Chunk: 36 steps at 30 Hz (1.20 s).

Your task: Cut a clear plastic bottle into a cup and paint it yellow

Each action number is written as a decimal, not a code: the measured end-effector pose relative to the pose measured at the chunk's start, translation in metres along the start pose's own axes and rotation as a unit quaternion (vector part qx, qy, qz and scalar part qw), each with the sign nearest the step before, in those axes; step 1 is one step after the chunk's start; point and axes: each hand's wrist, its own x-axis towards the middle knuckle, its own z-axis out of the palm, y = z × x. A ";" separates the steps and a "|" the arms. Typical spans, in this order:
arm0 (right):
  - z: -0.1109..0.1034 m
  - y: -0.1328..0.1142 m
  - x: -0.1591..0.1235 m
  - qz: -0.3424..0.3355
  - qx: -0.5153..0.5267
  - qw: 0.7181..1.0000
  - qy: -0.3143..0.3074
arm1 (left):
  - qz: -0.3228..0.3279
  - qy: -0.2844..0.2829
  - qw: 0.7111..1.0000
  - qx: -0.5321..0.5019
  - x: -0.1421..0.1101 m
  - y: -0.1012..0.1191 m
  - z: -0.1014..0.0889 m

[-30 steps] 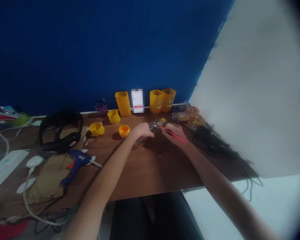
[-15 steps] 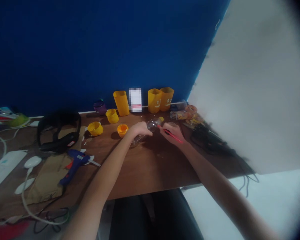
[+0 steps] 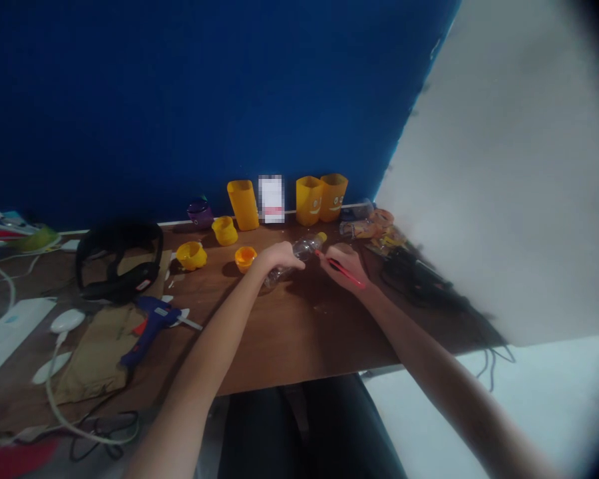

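Observation:
A clear plastic bottle (image 3: 302, 251) with a yellow cap lies tilted on the brown wooden table (image 3: 289, 339). My left hand (image 3: 278, 255) is wrapped round its middle. My right hand (image 3: 346, 265) is closed on a thin red pen-like tool (image 3: 340, 269), and the tool's tip touches the bottle near its neck. Both forearms reach forward from the bottom of the view.
Yellow cut containers (image 3: 245, 205) and two with smiling faces (image 3: 322, 197) stand by the blue wall. Small yellow cups (image 3: 190, 255), black headphones (image 3: 118, 261), a blue glue gun (image 3: 150, 322), cardboard and cables lie left. Black cables (image 3: 419, 279) and wrappers lie right by the white wall.
The view shifted slightly. Both hands stay on the bottle and the red tool in nearly the same place.

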 end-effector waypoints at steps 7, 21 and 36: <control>0.001 -0.002 -0.003 -0.014 0.008 1.000 -0.014 | 0.003 0.018 1.000 0.000 -0.001 0.001 -0.001; 0.004 -0.003 -0.009 0.044 -0.018 0.998 0.051 | -0.003 -0.018 1.000 -0.017 -0.009 0.002 -0.001; 0.001 -0.003 0.002 0.071 0.047 0.994 0.065 | -0.017 0.005 1.000 0.024 -0.016 0.013 0.000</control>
